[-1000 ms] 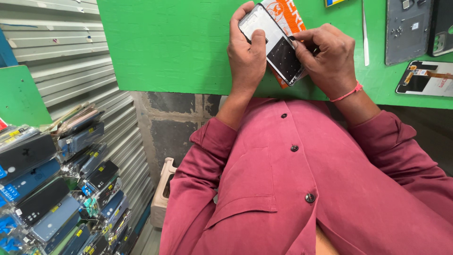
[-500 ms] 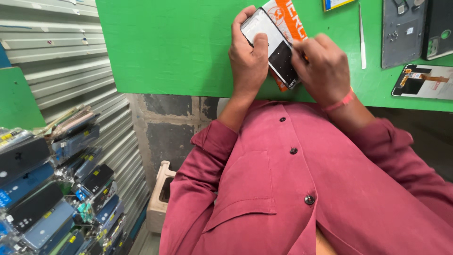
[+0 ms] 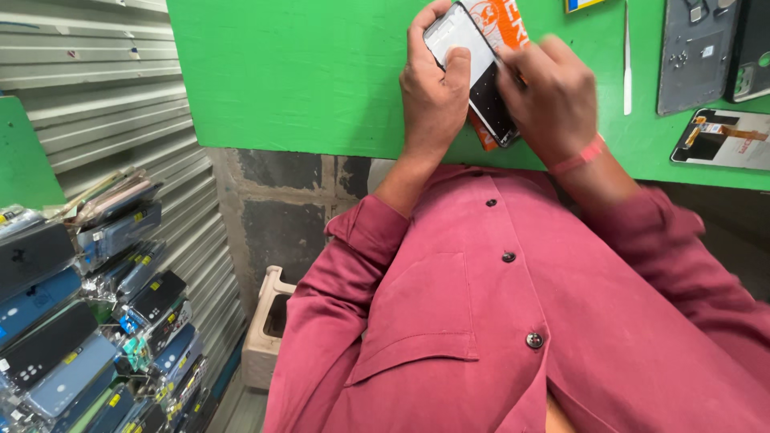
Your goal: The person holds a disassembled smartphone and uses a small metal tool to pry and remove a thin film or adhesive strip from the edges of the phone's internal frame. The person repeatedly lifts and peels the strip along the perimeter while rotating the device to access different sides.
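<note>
Over the green tabletop (image 3: 305, 80), the left hand (image 3: 433, 88) has its grip clamped on a flat rectangular phone screen panel (image 3: 475, 68); the blurred right hand (image 3: 553, 100) presses fingers together against its dark lower half.

left hand (image 3: 433, 92) grips a phone screen (image 3: 475, 68) over the green table (image 3: 289, 76); right hand (image 3: 553, 100) presses it.
</note>
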